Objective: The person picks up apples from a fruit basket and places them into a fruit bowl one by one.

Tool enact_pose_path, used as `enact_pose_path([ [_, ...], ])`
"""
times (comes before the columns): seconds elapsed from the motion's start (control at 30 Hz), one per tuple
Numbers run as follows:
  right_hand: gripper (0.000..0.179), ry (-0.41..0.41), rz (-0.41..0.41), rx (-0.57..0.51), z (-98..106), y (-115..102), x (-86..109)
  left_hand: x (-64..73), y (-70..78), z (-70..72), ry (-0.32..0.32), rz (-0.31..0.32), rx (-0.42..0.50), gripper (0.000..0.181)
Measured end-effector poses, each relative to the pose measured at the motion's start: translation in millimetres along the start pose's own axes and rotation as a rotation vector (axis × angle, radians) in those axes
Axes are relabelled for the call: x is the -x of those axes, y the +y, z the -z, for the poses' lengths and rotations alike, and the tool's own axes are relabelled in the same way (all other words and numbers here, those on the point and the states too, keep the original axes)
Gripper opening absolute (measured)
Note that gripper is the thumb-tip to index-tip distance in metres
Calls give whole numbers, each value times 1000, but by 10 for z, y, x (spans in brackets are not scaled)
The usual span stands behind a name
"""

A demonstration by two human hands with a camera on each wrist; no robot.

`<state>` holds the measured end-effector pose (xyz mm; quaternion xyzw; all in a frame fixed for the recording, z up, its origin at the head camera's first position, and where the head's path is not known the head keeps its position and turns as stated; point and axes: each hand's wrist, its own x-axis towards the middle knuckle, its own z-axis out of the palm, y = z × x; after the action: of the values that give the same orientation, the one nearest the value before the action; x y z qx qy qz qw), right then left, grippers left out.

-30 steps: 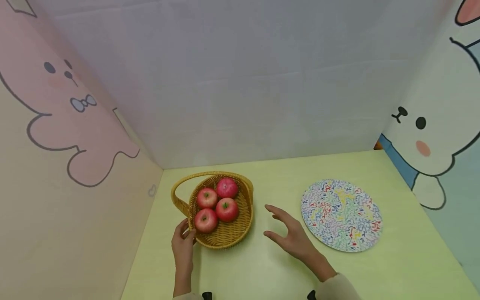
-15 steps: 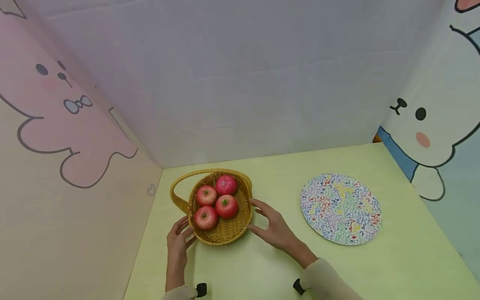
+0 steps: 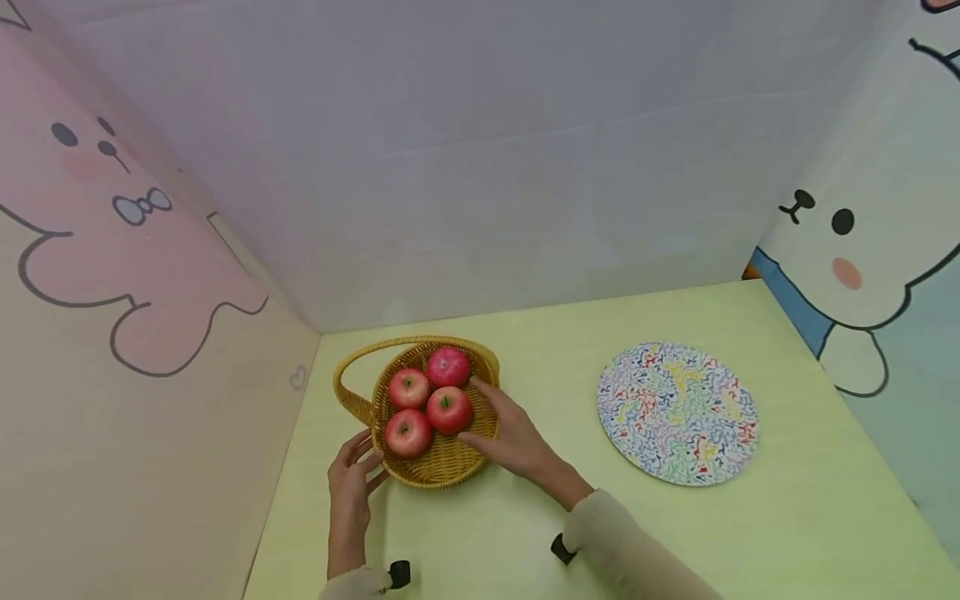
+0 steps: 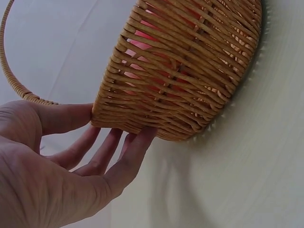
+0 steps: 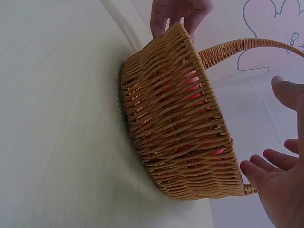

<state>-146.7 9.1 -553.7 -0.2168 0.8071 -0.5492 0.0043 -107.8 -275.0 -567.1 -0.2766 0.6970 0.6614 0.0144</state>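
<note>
Several red apples (image 3: 449, 411) lie in a round wicker basket (image 3: 444, 471), mostly in its left and back part. The basket stands at the left of the table, its arched handle (image 3: 342, 384) slanting to the far left. My left hand (image 3: 349, 492) holds the basket's left side; in the left wrist view the thumb is at the rim and the fingers lie against the outer wall. Over the right rim reaches my right hand (image 3: 517, 437), thumb and fingers spread apart beside the nearest apple, holding nothing. In the right wrist view the woven wall hides most of the apples.
A flat round board (image 3: 678, 414) with multicoloured squiggles lies on the right of the pale yellow-green table (image 3: 600, 533). A whitish wall (image 3: 525, 183) stands behind, and side panels with cartoon animals rise at left and right.
My right hand has moved left from beside the board, past the basket's right rim, to above its inside. My left hand stays at the basket's left side. The view has shifted slightly.
</note>
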Motion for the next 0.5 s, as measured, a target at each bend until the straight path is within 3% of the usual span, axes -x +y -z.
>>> enact_pose_path([
  [0.2,86,-34,-102,14,-95,-24,-145,-19,20,5,10,-11,-11,51],
  [0.5,89,-50,-154,66,-282,-48,-257,-15,-22,-6,17,-26,-14,50],
])
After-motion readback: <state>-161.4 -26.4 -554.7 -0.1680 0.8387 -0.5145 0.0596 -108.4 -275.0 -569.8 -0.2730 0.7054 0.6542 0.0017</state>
